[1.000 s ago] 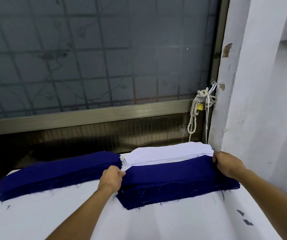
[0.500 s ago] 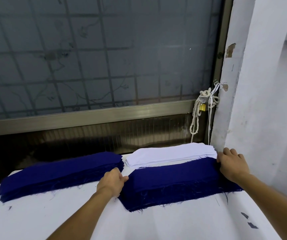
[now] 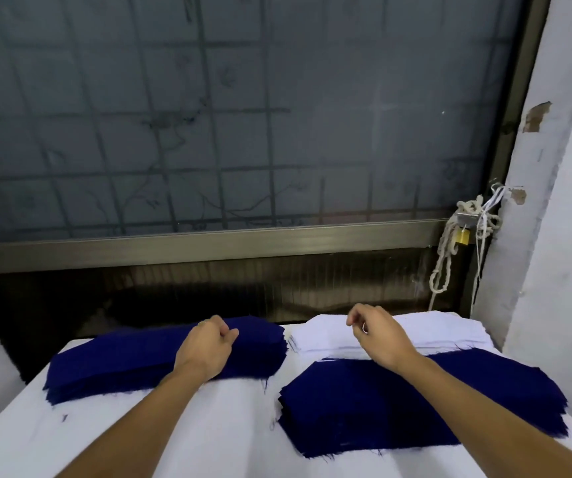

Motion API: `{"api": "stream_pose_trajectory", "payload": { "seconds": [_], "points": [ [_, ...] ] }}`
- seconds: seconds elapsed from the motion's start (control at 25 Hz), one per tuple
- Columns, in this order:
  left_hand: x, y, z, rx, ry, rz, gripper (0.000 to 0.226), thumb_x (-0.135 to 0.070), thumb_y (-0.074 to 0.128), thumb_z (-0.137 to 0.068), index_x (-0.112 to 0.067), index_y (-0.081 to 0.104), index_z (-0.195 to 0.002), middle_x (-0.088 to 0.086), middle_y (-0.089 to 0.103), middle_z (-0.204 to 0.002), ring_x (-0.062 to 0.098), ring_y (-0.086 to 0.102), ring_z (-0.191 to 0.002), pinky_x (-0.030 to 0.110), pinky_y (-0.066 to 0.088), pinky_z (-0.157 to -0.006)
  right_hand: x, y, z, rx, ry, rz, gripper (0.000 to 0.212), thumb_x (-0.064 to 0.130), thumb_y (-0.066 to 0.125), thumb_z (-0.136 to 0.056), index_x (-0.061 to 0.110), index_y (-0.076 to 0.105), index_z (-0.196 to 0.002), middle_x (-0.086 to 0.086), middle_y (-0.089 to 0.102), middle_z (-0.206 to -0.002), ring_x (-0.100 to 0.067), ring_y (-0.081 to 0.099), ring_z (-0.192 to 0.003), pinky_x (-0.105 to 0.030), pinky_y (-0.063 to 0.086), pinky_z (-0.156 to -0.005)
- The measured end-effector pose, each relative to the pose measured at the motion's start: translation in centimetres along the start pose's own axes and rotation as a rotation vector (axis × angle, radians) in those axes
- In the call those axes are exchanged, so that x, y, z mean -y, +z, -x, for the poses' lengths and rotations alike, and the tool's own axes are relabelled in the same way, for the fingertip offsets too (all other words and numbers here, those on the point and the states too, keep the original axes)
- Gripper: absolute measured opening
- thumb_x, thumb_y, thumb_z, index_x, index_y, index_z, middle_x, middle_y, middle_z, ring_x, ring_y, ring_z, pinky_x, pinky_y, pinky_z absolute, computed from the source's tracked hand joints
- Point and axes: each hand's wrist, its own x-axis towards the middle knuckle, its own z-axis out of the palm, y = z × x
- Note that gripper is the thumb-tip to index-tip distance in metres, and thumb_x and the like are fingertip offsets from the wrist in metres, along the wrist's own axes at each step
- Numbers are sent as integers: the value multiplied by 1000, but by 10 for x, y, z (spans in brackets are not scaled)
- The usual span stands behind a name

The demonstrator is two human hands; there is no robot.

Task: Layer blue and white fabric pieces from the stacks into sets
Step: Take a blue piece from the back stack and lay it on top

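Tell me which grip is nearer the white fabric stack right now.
Right. The right grip hovers over the left end of the white fabric stack; the left grip is over the left blue stack, off to its left.

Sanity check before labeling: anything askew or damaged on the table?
Minor only: the left blue stack and near blue stack have frayed edges, and a small blue scrap lies on the table.
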Motion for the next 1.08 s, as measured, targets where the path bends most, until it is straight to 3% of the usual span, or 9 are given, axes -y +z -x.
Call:
{"api": "stream_pose_trajectory", "payload": {
  "seconds": [0.2, 0.4, 0.48, 0.6, 0.72, 0.8, 0.92, 1.0, 1.08],
  "points": [
    [58, -9, -26, -20, -48, -32, 14, -37, 51, -105, -26, 60, -104, -2, 64, -101, 11, 62, -84, 37, 57, -80, 56, 58, -37, 94, -50, -103, 12, 21, 56, -101, 31, 62, -100, 9, 61, -100, -8, 59, -86, -20, 51, -75],
    [110, -13, -49, -67, -73, -158, 39, -43, 60, -99, -21, 59, -132, -1, 57, -130, 16, 59, -111, 34, 54, -95, 92, 106, -68, 163, -183, -78, 6, 28, 56, -102, 28, 62, -101, 10, 58, -106, -11, 51, -102, -31, 49, -91],
    [120, -14, -59, -52, -64, -168, 37, -45, 64, -96, -24, 60, -126, -3, 55, -129, 16, 56, -113, 35, 52, -99, 101, 120, -77, 173, -199, -45, 14, 35, 56, -102, 28, 61, -112, 9, 56, -116, -12, 49, -111, -31, 45, -99],
    [123, -17, -69, -7, -35, -143, 19, -44, 69, -93, -32, 57, -102, -7, 58, -111, 11, 54, -100, 32, 50, -92, 111, 137, -88, 195, -221, 11, 30, 41, 55, -102, 28, 56, -129, 8, 52, -132, -14, 46, -124, -33, 39, -108],
    [127, -22, -75, -4, 65, -207, 22, -43, 70, -92, -39, 49, -88, -16, 55, -99, 9, 44, -101, 31, 35, -92, 121, 149, -96, 203, -265, 14, 40, 38, 56, -101, 30, 49, -140, 10, 48, -143, -13, 39, -135, -35, 31, -115],
    [129, -23, -77, 16, 116, -174, 22, -38, 72, -92, -40, 50, -90, -18, 55, -100, 8, 42, -105, 34, 32, -101, 128, 154, -100, 215, -294, -1, 44, 34, 57, -100, 31, 46, -143, 12, 48, -145, -12, 36, -139, -35, 26, -118],
    [124, -26, -77, 27, 139, -99, 27, -36, 74, -91, -43, 56, -110, -20, 57, -112, 7, 47, -109, 36, 39, -108, 137, 158, -104, 219, -316, -2, 43, 32, 58, -100, 34, 48, -141, 13, 53, -132, -12, 41, -131, -34, 27, -115],
    [122, -30, -76, 4, 128, -23, 32, -35, 75, -91, -41, 59, -118, -17, 58, -117, 8, 54, -109, 35, 50, -102, 141, 159, -105, 198, -313, 11, 39, 32, 58, -101, 35, 50, -139, 13, 53, -124, -13, 44, -125, -32, 31, -112],
    [122, -34, -75, 1, 140, 21, 25, -33, 73, -92, -38, 63, -114, -17, 58, -116, 7, 58, -106, 32, 55, -95, 141, 159, -105, 189, -308, 21, 42, 36, 57, -101, 35, 48, -142, 13, 51, -132, -12, 41, -130, -33, 30, -113]
  ]
}}
